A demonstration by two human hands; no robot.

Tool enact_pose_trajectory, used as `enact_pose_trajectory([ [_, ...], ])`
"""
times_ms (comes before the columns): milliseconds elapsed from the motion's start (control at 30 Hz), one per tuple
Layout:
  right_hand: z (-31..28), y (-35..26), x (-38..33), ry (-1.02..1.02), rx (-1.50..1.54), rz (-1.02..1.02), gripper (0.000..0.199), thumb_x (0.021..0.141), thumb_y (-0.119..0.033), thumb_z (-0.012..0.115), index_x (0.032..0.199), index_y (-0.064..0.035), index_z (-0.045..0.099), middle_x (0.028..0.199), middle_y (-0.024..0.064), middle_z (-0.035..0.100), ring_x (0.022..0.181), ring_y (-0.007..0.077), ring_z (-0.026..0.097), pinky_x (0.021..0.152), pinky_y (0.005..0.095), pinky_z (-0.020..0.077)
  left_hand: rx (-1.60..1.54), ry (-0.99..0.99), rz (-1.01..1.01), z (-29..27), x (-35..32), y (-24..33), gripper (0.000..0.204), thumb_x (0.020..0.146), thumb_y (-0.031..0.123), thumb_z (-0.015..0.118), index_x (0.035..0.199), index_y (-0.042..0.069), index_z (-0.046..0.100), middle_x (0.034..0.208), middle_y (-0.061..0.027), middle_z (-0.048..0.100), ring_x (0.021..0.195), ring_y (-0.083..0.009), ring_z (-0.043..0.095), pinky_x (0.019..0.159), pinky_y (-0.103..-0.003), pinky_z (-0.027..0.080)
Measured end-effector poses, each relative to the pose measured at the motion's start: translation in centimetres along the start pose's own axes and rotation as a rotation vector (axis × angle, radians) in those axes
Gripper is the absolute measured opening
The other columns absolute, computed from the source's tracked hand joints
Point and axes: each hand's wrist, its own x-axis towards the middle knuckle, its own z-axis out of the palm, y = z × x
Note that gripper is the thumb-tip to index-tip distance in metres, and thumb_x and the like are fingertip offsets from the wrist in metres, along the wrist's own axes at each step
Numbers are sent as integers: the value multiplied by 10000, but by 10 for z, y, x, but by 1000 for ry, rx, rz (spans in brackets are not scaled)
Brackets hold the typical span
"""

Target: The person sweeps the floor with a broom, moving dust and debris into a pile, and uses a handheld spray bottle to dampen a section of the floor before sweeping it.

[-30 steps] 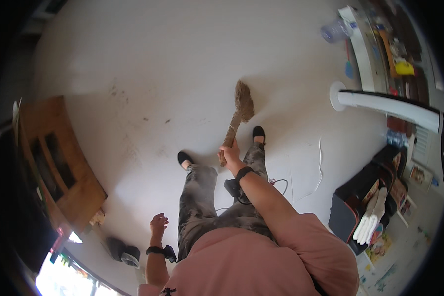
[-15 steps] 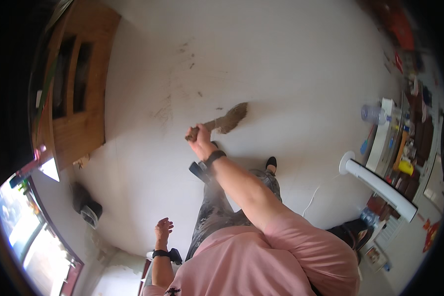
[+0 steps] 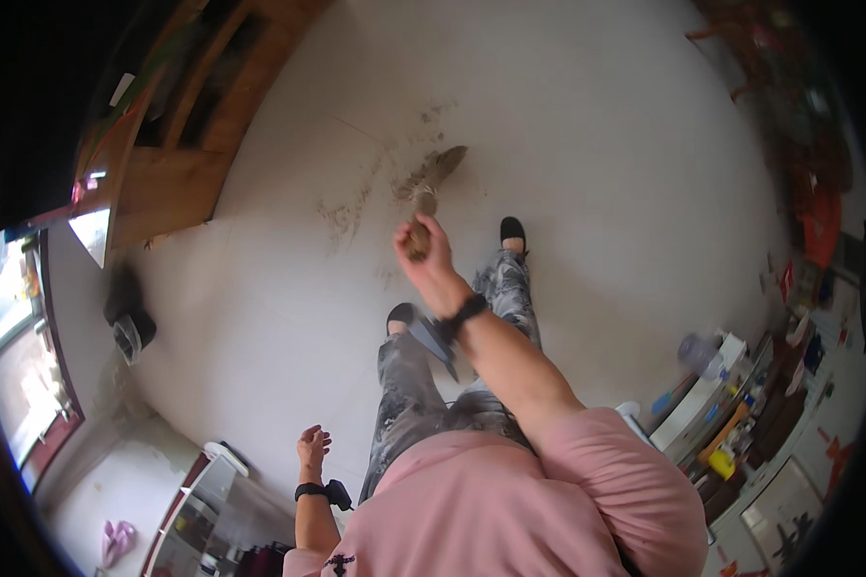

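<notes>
My right hand is stretched out in front of me, shut on the handle of a short straw broom. The broom's brown bristles rest on the pale floor beside a streak of dark dust. My left hand hangs at my side with loose, spread fingers and holds nothing; a black band sits on that wrist. My two feet in black shoes, one and the other, stand just behind the broom.
A wooden cabinet stands at the upper left. A dark bin sits by the left wall near a bright doorway. Cluttered shelves and a white box line the right side. A low shelf is at the lower left.
The view has turned, so the cabinet sits higher and left. My right hand has swept the broom toward the dust streaks. My left hand stays at my side.
</notes>
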Motion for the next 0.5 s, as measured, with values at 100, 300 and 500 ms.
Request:
enact_pose_trajectory([
  [100, 10, -71, -61, 173, -342, 187, 177, 844, -175, 606, 898, -41, 504, 786, 80, 564, 679, 199, 596, 598, 323, 519, -58, 44, -64, 50, -37, 6, 316, 920, 172, 528, 1199, 32, 574, 939, -102, 686, 796, -185, 671, 643, -314, 526],
  [300, -6, -225, -100, 211, -1864, 188, 433, 784, -245, 675, 1119, -21, 518, 726, 96, 585, 511, 204, 582, 463, 343, 493, -200, 5, -178, 163, -104, 20, 326, 898, 177, 550, 1182, 20, 589, 911, -101, 688, 768, -177, 670, 605, -300, 522],
  [500, -1, -296, -65, -274, -2404, 178, 548, 723, -236, 717, 1182, -13, 516, 799, 175, 652, 626, 303, 646, 593, 401, 516, -244, -121, -121, 269, -141, 73, 329, 909, 192, 546, 1190, 26, 586, 943, -90, 688, 807, -172, 664, 659, -297, 519],
])
